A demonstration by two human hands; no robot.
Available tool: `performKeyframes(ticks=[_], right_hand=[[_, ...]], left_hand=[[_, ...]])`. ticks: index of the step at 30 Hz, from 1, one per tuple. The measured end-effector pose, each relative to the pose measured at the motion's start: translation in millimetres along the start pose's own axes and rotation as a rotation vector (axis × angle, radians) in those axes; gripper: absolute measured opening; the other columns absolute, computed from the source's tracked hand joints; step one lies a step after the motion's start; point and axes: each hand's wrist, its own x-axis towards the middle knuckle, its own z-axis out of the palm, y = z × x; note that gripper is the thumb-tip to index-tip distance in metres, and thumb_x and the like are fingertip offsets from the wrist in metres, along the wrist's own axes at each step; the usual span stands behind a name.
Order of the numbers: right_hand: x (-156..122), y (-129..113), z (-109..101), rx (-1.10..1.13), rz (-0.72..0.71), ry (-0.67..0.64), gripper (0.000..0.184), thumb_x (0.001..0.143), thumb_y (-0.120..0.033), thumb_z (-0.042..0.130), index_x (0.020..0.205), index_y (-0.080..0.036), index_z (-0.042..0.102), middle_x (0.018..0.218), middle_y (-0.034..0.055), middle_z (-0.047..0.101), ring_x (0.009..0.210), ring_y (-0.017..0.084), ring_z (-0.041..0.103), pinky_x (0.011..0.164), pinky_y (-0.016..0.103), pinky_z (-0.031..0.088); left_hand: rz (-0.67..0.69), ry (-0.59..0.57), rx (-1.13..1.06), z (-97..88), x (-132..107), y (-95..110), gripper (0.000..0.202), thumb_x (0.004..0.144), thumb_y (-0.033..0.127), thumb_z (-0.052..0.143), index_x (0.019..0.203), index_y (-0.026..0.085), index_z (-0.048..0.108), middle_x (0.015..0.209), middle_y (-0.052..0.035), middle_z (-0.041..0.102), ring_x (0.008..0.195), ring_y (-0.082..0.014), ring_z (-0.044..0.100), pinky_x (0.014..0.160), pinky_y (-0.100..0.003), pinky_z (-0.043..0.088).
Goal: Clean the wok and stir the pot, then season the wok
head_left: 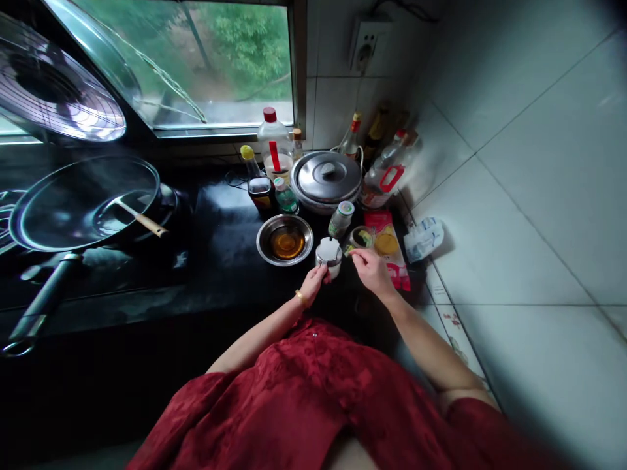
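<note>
A small white jar with a white lid (328,254) stands on the dark counter (220,254) in front of me. My left hand (312,283) touches its near left side, fingers curled against it. My right hand (369,267) hovers just right of the jar, fingers pinched together near a small open pot with a yellow-green inside (361,237). What the right fingers pinch is too small to make out. A gold bracelet sits on my left wrist.
A steel bowl of brown liquid (285,239) sits left of the jar. Behind stand a lidded steel pot (326,179), several bottles (274,140) and a red packet (389,251). A black wok with a spatula (85,202) rests on the stove at left. Tiled wall runs along the right.
</note>
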Motion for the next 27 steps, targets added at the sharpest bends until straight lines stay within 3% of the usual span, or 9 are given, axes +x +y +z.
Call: performKeyframes(ticks=[4,7,12,16,21,27], right_hand=[[9.7,-11.2,8.7,-0.008,0.021,-0.087,0.023,0.084,-0.029,0.053,0.093,-0.015,0.069,0.076,0.0060,0.067,0.073,0.018,0.062,0.074,0.033,0.051],[16.5,-41.5,14.3,0.090,-0.087,-0.232,0.022,0.084,-0.031,0.057,0.097,-0.017,0.068,0.074,0.0033,0.064,0.067,0.015,0.059,0.068,0.029,0.050],[20.5,-119.4,24.1,0.266,-0.508,-0.315,0.014,0.088,-0.022,0.054,0.090,-0.019,0.067,0.082,0.0046,0.067,0.078,0.016,0.059,0.075,0.031,0.048],[21.1,-170.2,37.8,0.319,-0.754,-0.404,0.017,0.088,-0.017,0.052,0.097,-0.017,0.066,0.079,0.0053,0.065,0.074,0.016,0.057,0.071,0.031,0.048],[23.6,-213.8,65.1,0.293,-0.896,-0.434,0.023,0.088,-0.015,0.050,0.103,-0.019,0.066,0.081,0.0057,0.065,0.075,0.017,0.056,0.069,0.032,0.049],[13.1,-255.5,115.3,0.209,-1.026,-0.496,0.023,0.090,-0.013,0.044,0.095,-0.018,0.067,0.076,0.0062,0.063,0.072,0.016,0.055,0.067,0.030,0.048]], left_hand=[[0.057,-0.118,0.098,-23.7,-51.9,17.1,0.053,0.078,0.068,0.048,0.065,0.016,0.046,0.057,0.0021,0.044,0.057,-0.0095,0.040,0.059,-0.025,0.034],[0.170,-0.119,0.294,-44.1,-89.6,38.6,0.048,0.087,0.060,0.041,0.069,0.016,0.047,0.062,0.0013,0.045,0.057,-0.0088,0.037,0.056,-0.024,0.034],[0.558,0.090,0.685,-77.1,-137.6,68.2,0.035,0.094,0.039,0.036,0.077,0.016,0.055,0.069,-0.0032,0.053,0.065,-0.0126,0.047,0.064,-0.027,0.041],[0.773,0.302,0.776,-100.3,-164.1,78.0,0.023,0.094,0.030,0.038,0.086,0.016,0.056,0.079,-0.0066,0.059,0.077,-0.0165,0.054,0.071,-0.030,0.045],[0.766,0.519,0.844,-133.0,-194.2,80.3,0.018,0.093,0.025,0.039,0.087,0.017,0.054,0.076,-0.0051,0.059,0.072,-0.0154,0.055,0.071,-0.031,0.047],[0.790,0.623,0.852,-176.9,-219.7,79.3,0.021,0.092,0.026,0.041,0.103,0.016,0.055,0.091,-0.0101,0.064,0.084,-0.0189,0.060,0.077,-0.035,0.048]])
